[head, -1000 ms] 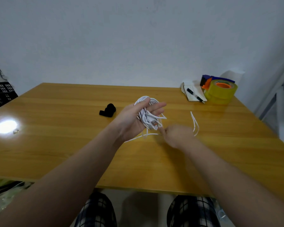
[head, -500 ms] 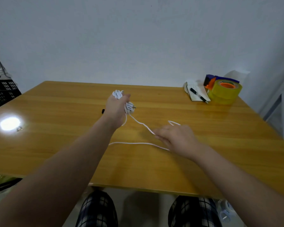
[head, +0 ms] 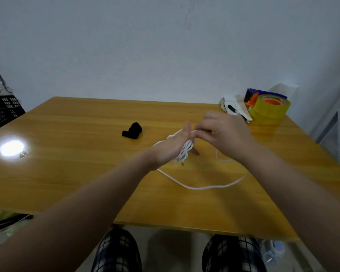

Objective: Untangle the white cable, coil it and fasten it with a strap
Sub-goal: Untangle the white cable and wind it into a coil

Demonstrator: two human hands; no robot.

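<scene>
The white cable (head: 202,187) is partly wound round my left hand (head: 171,147), which is held edge-up over the middle of the wooden table (head: 67,169); the loops hang across its palm and fingers. A slack length trails in a curve over the table toward me and to the right. My right hand (head: 222,134) is just right of the left one, fingers curled, pinching the cable at the left fingertips. The black strap (head: 133,130) lies rolled on the table to the left of both hands, apart from them.
A yellow tape roll in a blue and orange dispenser (head: 269,108) stands at the table's back right, beside a white pad with a black pen (head: 234,109). A small metal piece (head: 23,154) lies near a light glare at left. Black crates (head: 2,112) stand off the left edge.
My left hand has come back from the left to the middle with the cable wound on it. My right hand rose from the table and went up to the left fingertips with the cable.
</scene>
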